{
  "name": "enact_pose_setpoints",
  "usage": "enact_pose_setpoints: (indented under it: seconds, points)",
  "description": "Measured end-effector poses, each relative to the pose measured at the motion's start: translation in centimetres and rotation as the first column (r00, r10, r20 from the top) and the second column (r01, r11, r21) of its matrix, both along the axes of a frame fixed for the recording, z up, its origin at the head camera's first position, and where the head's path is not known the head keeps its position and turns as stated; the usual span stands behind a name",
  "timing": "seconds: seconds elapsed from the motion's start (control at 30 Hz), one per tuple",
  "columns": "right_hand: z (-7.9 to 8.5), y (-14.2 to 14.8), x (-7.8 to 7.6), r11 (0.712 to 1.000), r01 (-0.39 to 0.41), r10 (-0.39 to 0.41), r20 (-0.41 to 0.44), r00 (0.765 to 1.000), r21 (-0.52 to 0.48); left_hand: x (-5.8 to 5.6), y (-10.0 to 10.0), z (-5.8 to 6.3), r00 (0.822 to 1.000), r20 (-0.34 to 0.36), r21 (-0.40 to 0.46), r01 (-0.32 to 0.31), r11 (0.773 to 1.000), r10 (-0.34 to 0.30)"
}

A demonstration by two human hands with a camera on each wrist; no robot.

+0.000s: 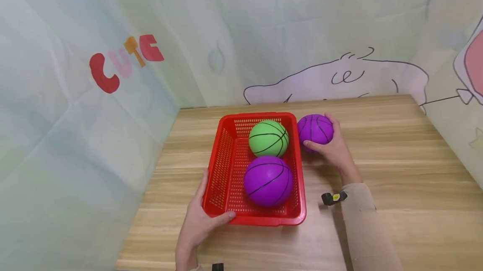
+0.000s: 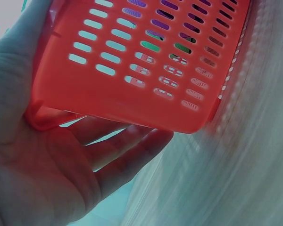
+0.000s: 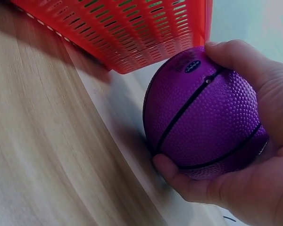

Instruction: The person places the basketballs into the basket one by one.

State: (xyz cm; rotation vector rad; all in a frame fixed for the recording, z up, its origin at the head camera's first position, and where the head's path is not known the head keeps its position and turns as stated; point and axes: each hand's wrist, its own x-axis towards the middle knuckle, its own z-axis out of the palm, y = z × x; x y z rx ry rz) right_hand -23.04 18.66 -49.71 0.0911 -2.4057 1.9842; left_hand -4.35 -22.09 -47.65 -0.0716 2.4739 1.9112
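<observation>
A red plastic basket [image 1: 260,220] with slotted walls stands on the wooden table. Inside, toward its right side, a green mini basketball [image 1: 268,139] lies behind a purple mini basketball [image 1: 268,181]. My left hand [image 1: 198,223] grips the basket's near left corner, thumb over the rim and fingers along the outer wall [image 2: 132,94]. Just outside the far right side of the basket, my right hand [image 1: 337,149] holds another purple mini basketball [image 3: 203,113] between thumb and fingers. Whether that ball touches the table cannot be told.
The wood-grain table [image 1: 396,170] extends right of the basket, with a narrower strip on its left. A printed cloth [image 1: 226,32] hangs behind and on both sides. A small black device [image 1: 333,198] sits at the right wrist.
</observation>
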Motion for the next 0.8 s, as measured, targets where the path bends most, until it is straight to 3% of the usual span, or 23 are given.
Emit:
enact_pose_setpoints:
  seconds: [0.37, 0.5, 0.8]
  points:
    - [1.7, 0.7, 0.3, 0.999, 0.053, -0.053, -0.042, 0.998, -0.001, 0.1, 0.0, 0.0, 1.0, -0.002, 0.002, 0.001, 1.0, -0.001]
    - [3.2, 1.1, 0.6, 0.997, 0.075, -0.076, -0.037, 0.996, -0.008, 0.1, 0.0, 0.0, 1.0, 0.006, -0.006, -0.003, 1.0, 0.003]
    - [7.2, 1.4, 1.4, 0.993, 0.113, -0.115, -0.114, 0.987, -0.024, 0.0, 0.0, 0.0, 1.0, 0.01, -0.006, -0.004, 1.0, 0.004]
